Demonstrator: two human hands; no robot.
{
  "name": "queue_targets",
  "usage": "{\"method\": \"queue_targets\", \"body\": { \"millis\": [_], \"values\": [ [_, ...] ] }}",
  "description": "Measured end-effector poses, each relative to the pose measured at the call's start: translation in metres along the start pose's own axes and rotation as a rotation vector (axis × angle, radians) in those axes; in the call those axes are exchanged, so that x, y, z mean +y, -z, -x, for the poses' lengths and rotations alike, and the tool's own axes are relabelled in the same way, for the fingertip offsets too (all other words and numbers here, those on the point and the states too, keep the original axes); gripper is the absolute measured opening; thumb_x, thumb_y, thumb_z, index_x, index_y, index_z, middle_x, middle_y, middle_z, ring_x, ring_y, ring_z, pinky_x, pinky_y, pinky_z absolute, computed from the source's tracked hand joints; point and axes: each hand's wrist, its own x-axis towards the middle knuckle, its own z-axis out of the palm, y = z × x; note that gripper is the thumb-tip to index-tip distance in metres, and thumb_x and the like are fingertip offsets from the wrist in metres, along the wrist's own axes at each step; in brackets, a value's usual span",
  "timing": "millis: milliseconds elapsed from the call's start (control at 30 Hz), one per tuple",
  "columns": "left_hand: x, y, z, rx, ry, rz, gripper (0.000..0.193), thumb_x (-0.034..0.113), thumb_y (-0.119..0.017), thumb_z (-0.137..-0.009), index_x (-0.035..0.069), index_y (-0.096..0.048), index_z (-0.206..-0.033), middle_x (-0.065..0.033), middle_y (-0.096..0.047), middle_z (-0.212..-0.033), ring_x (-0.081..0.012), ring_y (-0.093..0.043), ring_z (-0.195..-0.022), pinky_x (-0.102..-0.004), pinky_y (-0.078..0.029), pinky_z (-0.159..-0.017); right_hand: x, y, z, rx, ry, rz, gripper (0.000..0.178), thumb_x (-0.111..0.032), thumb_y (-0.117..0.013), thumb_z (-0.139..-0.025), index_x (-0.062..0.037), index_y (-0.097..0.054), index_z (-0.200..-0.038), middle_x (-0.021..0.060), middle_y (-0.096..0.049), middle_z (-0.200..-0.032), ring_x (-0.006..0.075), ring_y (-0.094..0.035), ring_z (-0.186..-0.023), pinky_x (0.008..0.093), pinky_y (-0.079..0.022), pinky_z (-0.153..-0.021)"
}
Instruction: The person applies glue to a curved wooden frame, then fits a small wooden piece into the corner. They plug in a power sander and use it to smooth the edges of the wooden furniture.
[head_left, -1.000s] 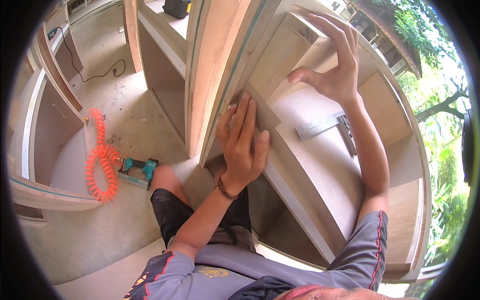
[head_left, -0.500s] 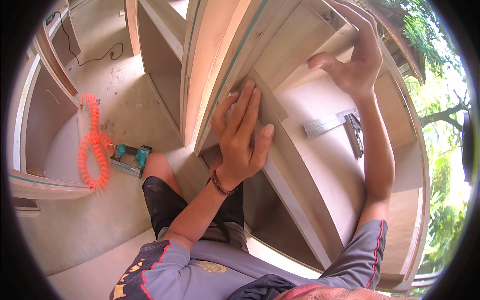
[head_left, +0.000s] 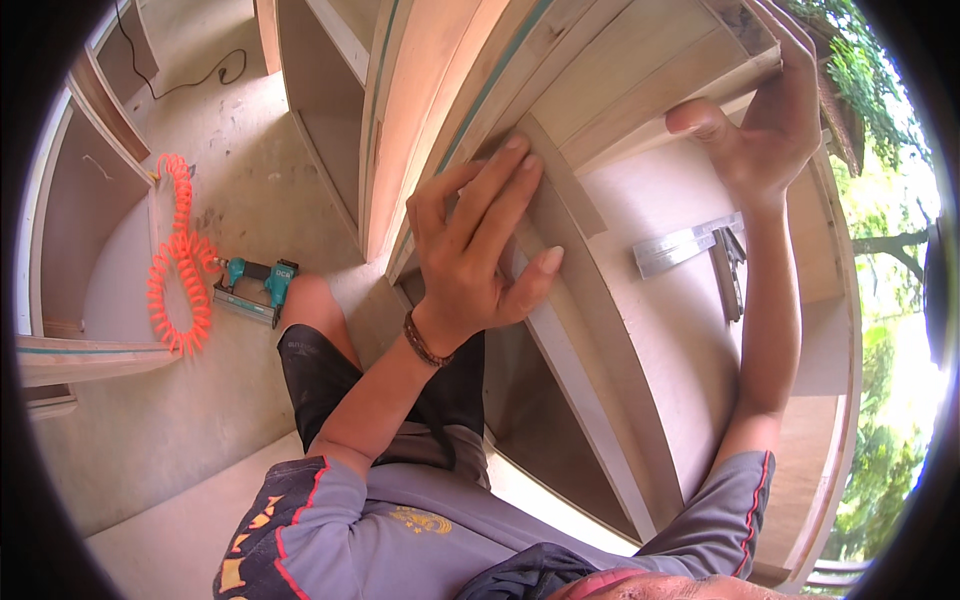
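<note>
My left hand (head_left: pixel 478 245) lies flat, fingers spread, on the front edge of a plywood divider (head_left: pixel 590 330) in an open wooden cabinet (head_left: pixel 690 360). My right hand (head_left: pixel 762 115) is raised higher at the upper right and grips the edge of a wooden shelf board (head_left: pixel 660 95), thumb under it and fingers over the far end. A metal try square (head_left: pixel 700 250) rests on the cabinet's inner panel, below my right hand and beside my right forearm.
A teal pneumatic nail gun (head_left: pixel 255 288) with a coiled orange air hose (head_left: pixel 180 265) lies on the concrete floor (head_left: pixel 240 170) by my left knee. Another open cabinet carcass (head_left: pixel 70 230) stands at the left. Upright plywood panels (head_left: pixel 400 120) rise behind. Trees show at the right.
My right hand has risen and moved right along the shelf board to its far end and closed round it. My left hand stays flat on the divider edge.
</note>
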Motion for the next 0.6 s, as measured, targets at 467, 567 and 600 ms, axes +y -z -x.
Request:
{"method": "queue_targets", "body": {
  "millis": [467,567,600],
  "values": [
    [0.025,0.013,-0.015,-0.041,0.105,0.072,0.089,0.048,-0.086,-0.076,-0.003,-0.052,-0.139,-0.0235,-0.061,-0.135,-0.0346,-0.057,-0.12,-0.0452,-0.043,-0.103,0.003,0.005,0.003,-0.057,-0.026,0.061,0.122,-0.07,-0.09,-0.049,0.0081,-0.055,-0.135,0.0185,-0.058,-0.129,0.0296,-0.057,-0.122,0.0424,-0.044,-0.103],
    [0.022,0.0,-0.013,0.071,0.214,0.197,0.102,0.033,-0.097,-0.066,-0.003,-0.038,-0.142,-0.0255,-0.064,-0.13,-0.0327,-0.061,-0.119,-0.0435,-0.045,-0.104,0.001,0.0,0.0,-0.023,0.01,0.053,0.121,-0.069,-0.091,-0.049,0.0081,-0.055,-0.135,0.0185,-0.057,-0.13,0.0292,-0.057,-0.122,0.0416,-0.045,-0.103],
    [0.022,0.0,-0.015,0.071,0.215,0.197,0.103,0.031,-0.097,-0.066,-0.002,-0.037,-0.142,-0.0261,-0.064,-0.129,-0.0323,-0.062,-0.119,-0.0429,-0.046,-0.104,0.004,0.004,0.001,-0.048,0.001,0.04,0.12,-0.069,-0.092,-0.049,0.008,-0.055,-0.135,0.0185,-0.057,-0.13,0.0292,-0.057,-0.122,0.0416,-0.045,-0.103]
  ]
}}
